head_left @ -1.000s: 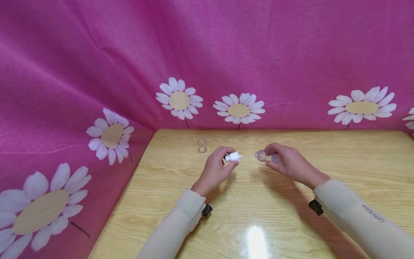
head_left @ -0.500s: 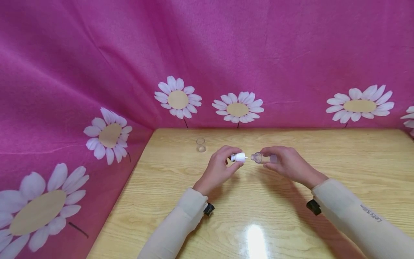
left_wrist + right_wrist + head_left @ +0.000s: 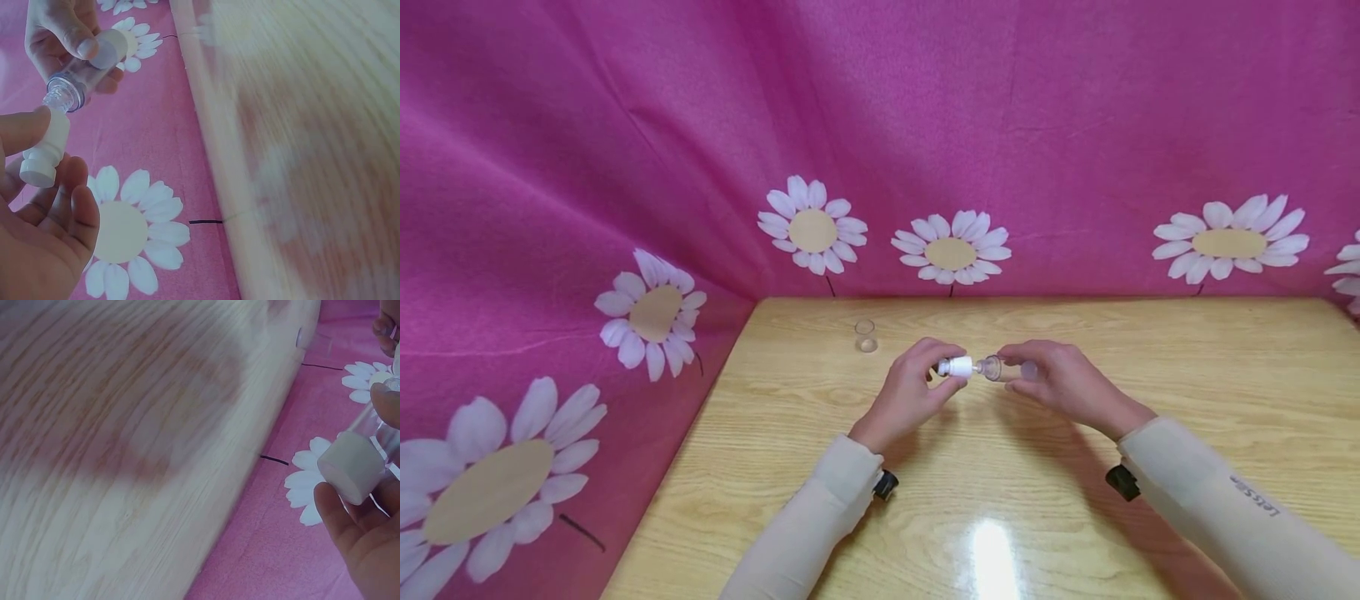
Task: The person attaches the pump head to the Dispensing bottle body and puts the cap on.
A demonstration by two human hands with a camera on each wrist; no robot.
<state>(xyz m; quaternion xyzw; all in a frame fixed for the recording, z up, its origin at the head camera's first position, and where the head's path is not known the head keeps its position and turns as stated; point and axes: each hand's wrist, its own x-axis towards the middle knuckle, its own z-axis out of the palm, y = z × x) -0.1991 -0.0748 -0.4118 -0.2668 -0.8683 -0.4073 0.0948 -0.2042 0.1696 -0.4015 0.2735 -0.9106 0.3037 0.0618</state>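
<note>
Between thumb and fingers, my left hand (image 3: pixel 906 387) pinches a white pump piece (image 3: pixel 958 367), held sideways with its tip to the right. My right hand (image 3: pixel 1067 383) holds a clear bottle (image 3: pixel 992 367) by its body, neck facing left. In the left wrist view the white piece (image 3: pixel 50 140) meets the threaded neck of the bottle (image 3: pixel 78 84); how far its tube reaches inside cannot be told. The right wrist view shows the bottle's whitish base (image 3: pixel 351 467) above the fingers of my right hand (image 3: pixel 375 550). Both items are above the table.
A small clear cap (image 3: pixel 867 337) stands on the wooden table (image 3: pixel 1000 467), behind and left of my left hand. A pink cloth with white flowers (image 3: pixel 951 254) hangs behind the table and along its left side.
The white piece has moved right and the bottle slightly left, closing the gap between them. Both hands have kept their hold.
</note>
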